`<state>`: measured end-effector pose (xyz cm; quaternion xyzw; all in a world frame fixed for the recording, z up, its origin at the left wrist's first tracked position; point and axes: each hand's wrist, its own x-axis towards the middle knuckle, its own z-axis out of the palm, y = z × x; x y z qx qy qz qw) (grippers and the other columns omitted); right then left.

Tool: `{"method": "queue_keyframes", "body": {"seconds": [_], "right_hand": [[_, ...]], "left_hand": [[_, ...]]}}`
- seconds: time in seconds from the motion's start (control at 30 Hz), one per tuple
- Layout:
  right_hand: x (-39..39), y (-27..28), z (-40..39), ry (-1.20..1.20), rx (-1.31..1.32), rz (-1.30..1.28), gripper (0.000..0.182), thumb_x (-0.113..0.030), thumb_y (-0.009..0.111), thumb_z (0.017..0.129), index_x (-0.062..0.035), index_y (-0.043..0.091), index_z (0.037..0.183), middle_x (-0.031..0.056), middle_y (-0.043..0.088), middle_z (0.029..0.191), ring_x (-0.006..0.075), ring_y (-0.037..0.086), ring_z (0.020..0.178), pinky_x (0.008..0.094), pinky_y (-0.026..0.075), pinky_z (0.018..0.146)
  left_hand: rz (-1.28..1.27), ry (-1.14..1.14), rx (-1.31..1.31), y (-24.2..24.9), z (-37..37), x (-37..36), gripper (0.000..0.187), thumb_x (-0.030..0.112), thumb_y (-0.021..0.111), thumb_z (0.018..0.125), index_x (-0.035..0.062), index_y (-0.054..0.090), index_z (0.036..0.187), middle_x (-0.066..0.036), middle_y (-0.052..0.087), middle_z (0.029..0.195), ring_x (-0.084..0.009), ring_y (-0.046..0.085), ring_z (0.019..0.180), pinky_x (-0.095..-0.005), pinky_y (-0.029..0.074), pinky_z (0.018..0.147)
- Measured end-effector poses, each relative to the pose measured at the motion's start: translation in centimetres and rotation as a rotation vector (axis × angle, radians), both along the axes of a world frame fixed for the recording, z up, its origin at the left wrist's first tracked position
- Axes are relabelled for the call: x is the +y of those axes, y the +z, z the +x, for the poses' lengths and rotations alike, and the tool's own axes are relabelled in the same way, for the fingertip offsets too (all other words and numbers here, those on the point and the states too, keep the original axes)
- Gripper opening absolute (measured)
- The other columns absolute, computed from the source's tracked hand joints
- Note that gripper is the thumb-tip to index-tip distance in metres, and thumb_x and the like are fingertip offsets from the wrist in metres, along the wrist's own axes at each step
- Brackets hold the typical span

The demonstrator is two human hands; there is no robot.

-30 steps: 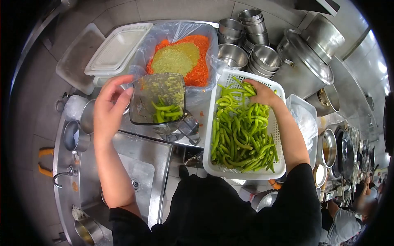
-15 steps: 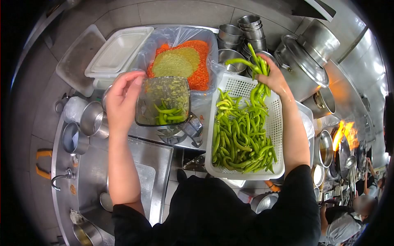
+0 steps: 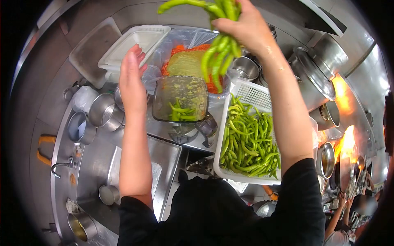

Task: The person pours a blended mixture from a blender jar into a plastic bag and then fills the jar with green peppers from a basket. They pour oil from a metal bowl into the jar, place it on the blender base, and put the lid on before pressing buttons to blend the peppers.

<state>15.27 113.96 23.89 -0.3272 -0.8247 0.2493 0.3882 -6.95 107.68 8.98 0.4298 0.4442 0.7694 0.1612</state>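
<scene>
A bunch of long green peppers (image 3: 223,47) is gripped in my right hand (image 3: 246,28), raised high over the far side of the counter. Some peppers hang down in front of the lined tub. My left hand (image 3: 132,69) is held up with fingers outstretched and nothing in it, left of a clear blender jar (image 3: 180,92). A few green peppers lie inside the jar, and pale bits cling to its walls. To the right, many more green peppers (image 3: 248,141) fill the lower part of a white perforated basket (image 3: 256,96).
Behind the jar is a bag-lined tub (image 3: 207,35) of chopped red and yellow-green food. A sink (image 3: 88,164) and metal pots (image 3: 104,110) lie left. Flames (image 3: 347,143) burn at the right, where other people (image 3: 342,221) work.
My right hand has lifted the bunch of peppers up and to the left, away from the basket. My left hand has risen slightly and its fingers have straightened beside the jar.
</scene>
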Motion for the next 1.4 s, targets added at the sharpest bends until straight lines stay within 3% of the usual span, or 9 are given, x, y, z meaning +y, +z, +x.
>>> {"method": "queue_keyframes", "body": {"seconds": [0.07,0.33,0.4,0.73,0.9,1.03,1.17,1.33,1.4], "right_hand": [[4.0,-4.8,-3.7,0.041,0.216,0.169,0.074,-0.021,0.074,0.069,-0.0096,0.048,0.138,0.0178,0.066,0.115,0.0259,0.065,0.104,0.0351,0.05,0.093],[1.8,-15.7,-6.6,0.297,0.413,-0.431,0.078,-0.024,0.079,0.072,-0.0002,0.044,0.138,0.0179,0.06,0.126,0.027,0.057,0.119,0.0341,0.045,0.1],[1.6,-15.4,-5.3,0.237,-0.114,-0.279,0.077,-0.025,0.083,0.075,-0.0022,0.045,0.138,0.0147,0.056,0.131,0.024,0.053,0.124,0.0337,0.042,0.104],[1.4,-13.3,-1.1,0.313,-0.066,-0.384,0.03,-0.022,0.065,0.092,-0.0011,0.063,0.113,0.008,0.068,0.1,0.0167,0.065,0.095,0.0317,0.051,0.088],[5.0,-16.6,9.2,0.047,-0.352,-0.342,0.039,-0.039,0.06,0.094,-0.0019,0.066,0.104,0.0097,0.067,0.087,0.0182,0.065,0.081,0.0341,0.051,0.076],[9.8,-29.1,20.2,-0.355,-0.802,-0.282,0.06,-0.055,0.054,0.092,-0.0007,0.063,0.116,0.0207,0.067,0.111,0.0323,0.064,0.104,0.0406,0.049,0.089],[9.0,-32.5,23.9,-0.952,-0.989,-0.595,0.077,-0.062,0.038,0.096,0.0028,0.05,0.136,0.0231,0.059,0.131,0.0377,0.057,0.121,0.0423,0.045,0.099],[8.7,-35.8,22.6,-0.849,-0.989,-0.608,0.08,-0.063,0.028,0.098,0.0039,0.046,0.139,0.0237,0.058,0.131,0.039,0.054,0.125,0.0439,0.039,0.106],[9.1,-35.8,23.7,-0.532,-0.579,-0.537,0.09,-0.07,0.027,0.095,0.0064,0.043,0.139,0.0325,0.055,0.129,0.0432,0.052,0.124,0.0461,0.038,0.107]], "left_hand": [[-0.029,-0.038,-0.016,-0.1,-0.8,-0.4,0.072,0.059,0.032,0.101,0.0007,0.041,0.143,-0.018,0.044,0.144,-0.03,0.043,0.134,-0.0432,0.034,0.109],[-0.038,-0.201,-0.326,-2.3,-0.5,-1.2,0.091,0.075,0.027,0.093,0.0036,0.027,0.149,-0.022,0.04,0.143,-0.0341,0.043,0.131,-0.0472,0.032,0.109],[-0.049,-0.244,-0.291,-2.6,0.0,-1.0,0.088,0.073,0.028,0.095,0.0036,0.026,0.15,-0.021,0.039,0.145,-0.0342,0.046,0.129,-0.0469,0.034,0.108],[-0.42,-0.315,0.27,-2.7,0.7,-1.0,0.063,0.05,0.036,0.104,-0.0045,0.059,0.126,-0.016,0.064,0.122,-0.0255,0.062,0.11,-0.0355,0.046,0.097],[-0.198,-0.297,0.41,-1.8,3.1,-6.3,0.029,0.024,0.065,0.093,0.002,0.067,0.112,-0.011,0.068,0.107,-0.0207,0.065,0.095,-0.0315,0.049,0.084],[-0.343,-0.78,0.597,-3.0,9.0,-12.0,0.025,0.023,0.072,0.087,0.003,0.066,0.101,-0.007,0.065,0.091,-0.0209,0.066,0.079,-0.0344,0.053,0.068],[-0.449,-0.576,0.929,-12.8,16.0,-11.2,0.058,0.039,0.067,0.089,0.0008,0.054,0.13,-0.02,0.05,0.137,-0.0369,0.047,0.128,-0.0434,0.04,0.105],[-0.299,-0.482,0.99,-17.9,18.1,-9.2,0.057,0.032,0.065,0.088,0.0,0.053,0.133,-0.021,0.041,0.147,-0.0388,0.034,0.14,-0.0471,0.03,0.113],[-0.294,-0.484,1.031,-18.0,17.9,-9.3,0.054,0.026,0.063,0.087,0.0014,0.052,0.134,-0.02,0.038,0.149,-0.0363,0.033,0.142,-0.0481,0.031,0.113]]}}
